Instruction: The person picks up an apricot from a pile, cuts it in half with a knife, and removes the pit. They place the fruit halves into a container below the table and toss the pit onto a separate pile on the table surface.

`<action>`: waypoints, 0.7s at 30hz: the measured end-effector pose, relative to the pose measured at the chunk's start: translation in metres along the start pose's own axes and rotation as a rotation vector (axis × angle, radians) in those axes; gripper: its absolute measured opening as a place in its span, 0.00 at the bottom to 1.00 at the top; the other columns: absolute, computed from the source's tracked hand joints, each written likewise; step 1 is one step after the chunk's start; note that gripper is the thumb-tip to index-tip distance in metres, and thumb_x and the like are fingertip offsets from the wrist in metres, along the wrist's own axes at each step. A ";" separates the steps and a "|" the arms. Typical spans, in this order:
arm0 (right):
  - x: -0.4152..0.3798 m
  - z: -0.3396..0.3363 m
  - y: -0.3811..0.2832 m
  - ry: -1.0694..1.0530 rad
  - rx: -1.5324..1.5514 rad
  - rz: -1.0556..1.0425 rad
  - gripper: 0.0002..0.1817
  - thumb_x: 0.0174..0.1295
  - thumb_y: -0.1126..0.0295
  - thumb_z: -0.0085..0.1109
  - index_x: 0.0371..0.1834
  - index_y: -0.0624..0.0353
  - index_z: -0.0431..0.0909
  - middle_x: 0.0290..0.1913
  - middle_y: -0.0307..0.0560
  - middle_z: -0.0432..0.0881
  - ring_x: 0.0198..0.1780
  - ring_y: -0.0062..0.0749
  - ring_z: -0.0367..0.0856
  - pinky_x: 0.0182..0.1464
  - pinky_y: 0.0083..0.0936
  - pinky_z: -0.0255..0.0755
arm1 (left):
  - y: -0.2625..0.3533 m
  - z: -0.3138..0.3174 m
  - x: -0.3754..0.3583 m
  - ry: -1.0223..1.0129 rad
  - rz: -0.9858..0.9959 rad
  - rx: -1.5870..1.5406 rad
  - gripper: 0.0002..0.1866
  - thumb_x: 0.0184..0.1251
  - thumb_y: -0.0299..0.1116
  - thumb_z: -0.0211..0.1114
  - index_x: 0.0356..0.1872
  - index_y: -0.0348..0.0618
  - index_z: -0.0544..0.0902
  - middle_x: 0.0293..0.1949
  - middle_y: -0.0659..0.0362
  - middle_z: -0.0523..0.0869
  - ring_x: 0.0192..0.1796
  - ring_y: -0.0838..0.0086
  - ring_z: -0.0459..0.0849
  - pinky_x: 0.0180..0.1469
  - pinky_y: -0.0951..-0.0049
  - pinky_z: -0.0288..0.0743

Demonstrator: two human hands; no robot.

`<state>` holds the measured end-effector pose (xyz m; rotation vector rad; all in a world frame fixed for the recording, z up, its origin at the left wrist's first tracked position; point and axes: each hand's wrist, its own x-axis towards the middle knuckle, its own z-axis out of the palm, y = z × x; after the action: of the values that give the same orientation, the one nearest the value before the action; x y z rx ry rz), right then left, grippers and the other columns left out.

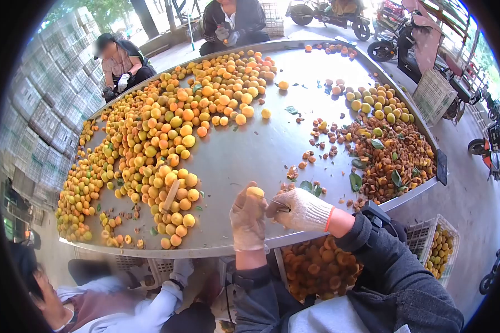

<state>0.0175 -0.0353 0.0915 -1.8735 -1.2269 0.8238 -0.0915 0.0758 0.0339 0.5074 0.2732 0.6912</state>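
My left hand (248,222), in a pale, stained glove, is closed around a yellow apricot (255,191) above the near edge of the metal table (228,172). My right hand (305,210), in a white knit glove with an orange cuff edge, grips a thin, dark-tipped pitting tool (281,206). The tool points toward the apricot; whether it touches the fruit is hard to see. Below my right forearm, a crate holds split apricot halves (319,269). Just beyond my hands lie scattered pits and green leaves (311,187).
Whole apricots (172,127) are heaped across the table's left and back. Brown pits (400,161) pile up at right, beside more apricots (380,102). A wooden stick (171,194) rests on the fruit. Co-workers sit around the table, one close at my left (111,302). A crate (440,244) stands right.
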 end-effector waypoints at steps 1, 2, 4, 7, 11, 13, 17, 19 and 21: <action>0.000 0.000 0.000 -0.001 -0.011 0.018 0.11 0.57 0.75 0.54 0.40 0.64 0.83 0.34 0.50 0.86 0.32 0.32 0.85 0.39 0.26 0.79 | 0.000 0.001 -0.001 0.022 0.032 0.074 0.19 0.62 0.28 0.70 0.53 0.32 0.80 0.38 0.56 0.84 0.35 0.76 0.81 0.39 0.80 0.76; 0.000 -0.001 -0.001 -0.002 -0.011 0.018 0.11 0.57 0.75 0.54 0.40 0.64 0.83 0.34 0.50 0.86 0.32 0.32 0.85 0.39 0.26 0.79 | 0.001 0.002 -0.001 0.044 0.064 0.148 0.18 0.62 0.26 0.70 0.52 0.31 0.80 0.37 0.56 0.84 0.34 0.77 0.80 0.38 0.81 0.75; 0.000 -0.002 -0.001 -0.060 0.045 -0.002 0.10 0.57 0.75 0.54 0.39 0.63 0.83 0.34 0.50 0.86 0.34 0.34 0.85 0.40 0.29 0.78 | 0.004 0.008 -0.003 0.092 0.071 0.211 0.18 0.61 0.26 0.70 0.52 0.31 0.81 0.37 0.57 0.85 0.33 0.78 0.80 0.38 0.81 0.74; 0.004 0.006 0.012 -0.021 -0.013 -0.106 0.09 0.57 0.74 0.55 0.38 0.62 0.83 0.33 0.48 0.85 0.34 0.37 0.84 0.40 0.31 0.77 | 0.002 0.010 -0.005 0.153 0.099 0.331 0.18 0.60 0.25 0.71 0.51 0.31 0.81 0.37 0.58 0.85 0.33 0.80 0.80 0.38 0.82 0.74; 0.010 0.016 0.019 0.077 -0.264 -0.064 0.08 0.56 0.73 0.57 0.37 0.60 0.83 0.31 0.47 0.85 0.34 0.39 0.84 0.40 0.32 0.76 | -0.001 0.020 -0.008 0.213 0.136 0.441 0.19 0.58 0.22 0.71 0.52 0.31 0.81 0.39 0.59 0.86 0.34 0.81 0.80 0.40 0.83 0.75; 0.015 0.020 0.033 0.134 -0.252 -0.256 0.08 0.56 0.70 0.59 0.35 0.60 0.82 0.25 0.44 0.82 0.26 0.34 0.81 0.31 0.29 0.74 | 0.002 0.019 -0.007 0.200 0.127 0.471 0.19 0.58 0.21 0.71 0.52 0.31 0.81 0.39 0.59 0.86 0.36 0.81 0.81 0.41 0.83 0.76; 0.013 -0.020 -0.009 -0.344 0.169 0.392 0.11 0.55 0.66 0.59 0.39 0.55 0.86 0.22 0.43 0.80 0.22 0.31 0.78 0.28 0.28 0.73 | 0.008 0.027 -0.014 0.072 0.088 0.509 0.20 0.59 0.18 0.68 0.54 0.31 0.80 0.41 0.59 0.86 0.39 0.80 0.82 0.44 0.82 0.77; 0.009 -0.024 0.002 -0.480 0.354 0.354 0.13 0.54 0.64 0.60 0.40 0.55 0.86 0.20 0.37 0.77 0.19 0.23 0.74 0.24 0.23 0.69 | 0.008 0.025 -0.014 0.052 0.050 0.503 0.20 0.59 0.17 0.67 0.54 0.31 0.80 0.42 0.58 0.86 0.40 0.79 0.83 0.45 0.81 0.77; 0.002 -0.031 0.005 -0.504 0.358 0.361 0.13 0.55 0.65 0.60 0.40 0.55 0.86 0.24 0.38 0.80 0.20 0.24 0.74 0.25 0.22 0.69 | 0.008 0.024 -0.010 0.027 0.024 0.497 0.20 0.59 0.16 0.66 0.54 0.31 0.79 0.42 0.58 0.86 0.41 0.78 0.83 0.46 0.81 0.77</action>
<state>0.0459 -0.0417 0.1031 -1.6577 -0.9388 1.6713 -0.0939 0.0656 0.0597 0.9762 0.4694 0.6532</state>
